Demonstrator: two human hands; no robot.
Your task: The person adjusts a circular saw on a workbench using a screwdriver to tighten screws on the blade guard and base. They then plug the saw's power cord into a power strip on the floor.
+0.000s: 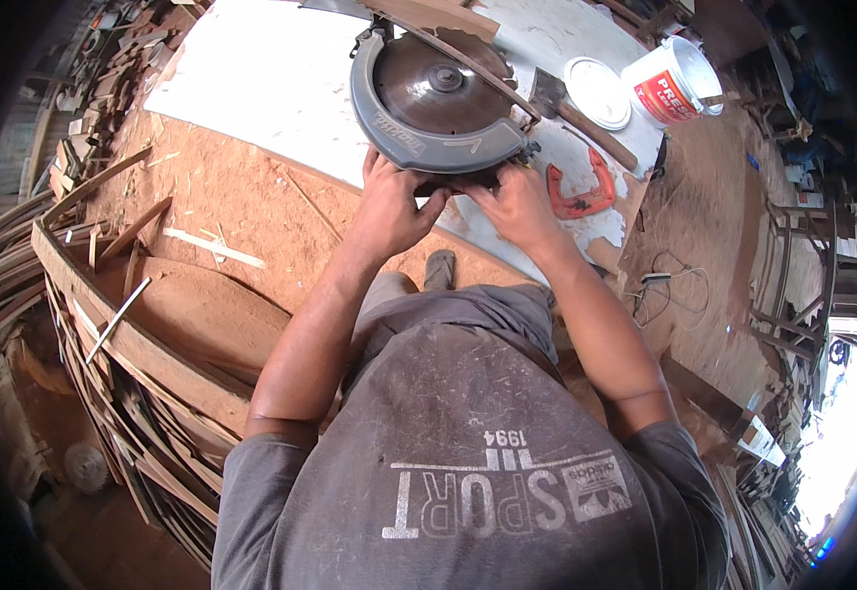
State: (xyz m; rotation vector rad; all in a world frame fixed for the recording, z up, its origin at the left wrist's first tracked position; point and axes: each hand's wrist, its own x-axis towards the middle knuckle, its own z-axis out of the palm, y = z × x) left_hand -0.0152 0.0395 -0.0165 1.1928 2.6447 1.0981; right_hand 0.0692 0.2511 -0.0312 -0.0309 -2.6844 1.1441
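A circular saw with a grey guard (pixel 428 147) rests on the white tabletop (pixel 252 79), its round, dark blade (pixel 443 84) facing up. Both hands are at the saw's near edge. My left hand (pixel 394 202) is closed on its lower left side, thumb pointing inward. From the right, my right hand (pixel 517 202) grips the same edge, close to the left one. The guard hides most of the fingertips. Just right of my right hand lies a red C-shaped clamp (pixel 583 189). Beyond it is a hammer-like tool with a wooden handle (pixel 600 138).
A round white lid (pixel 598 93) and a white bucket with a red label (pixel 679 84) stand at the far right. Wood strips (pixel 212 246) and sawdust cover the floor at left, beside a curved wooden frame (pixel 143 339). A cable (pixel 684 285) lies on the right.
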